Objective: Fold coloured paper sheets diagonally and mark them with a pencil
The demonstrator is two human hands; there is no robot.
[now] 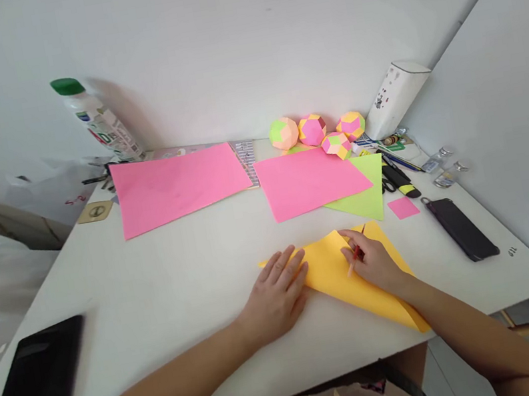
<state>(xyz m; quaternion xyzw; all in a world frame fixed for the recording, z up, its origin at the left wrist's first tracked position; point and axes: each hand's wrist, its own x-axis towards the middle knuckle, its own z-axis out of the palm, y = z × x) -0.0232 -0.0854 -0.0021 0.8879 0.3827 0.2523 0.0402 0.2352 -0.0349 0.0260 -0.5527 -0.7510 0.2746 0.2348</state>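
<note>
A sheet of yellow-orange paper (344, 279) lies folded over on itself near the front of the table. My left hand (282, 286) rests flat on its left end, fingers stretched out. At the paper's top edge, my right hand (374, 261) is closed around a slim red pencil (356, 252), whose pale end points down toward the sheet. The right thumb and fingers also touch the lifted paper corner. Part of the sheet is hidden beneath the right forearm.
Pink sheets (176, 189) lie behind, another pink sheet (307, 181) overlapping green paper (370, 197). Several paper balls (312, 130) line the wall. A utility cutter (400, 178), pink square (403, 207) and black phone (459, 227) sit right; a white bottle (102, 123) and black tablet (33, 392) left.
</note>
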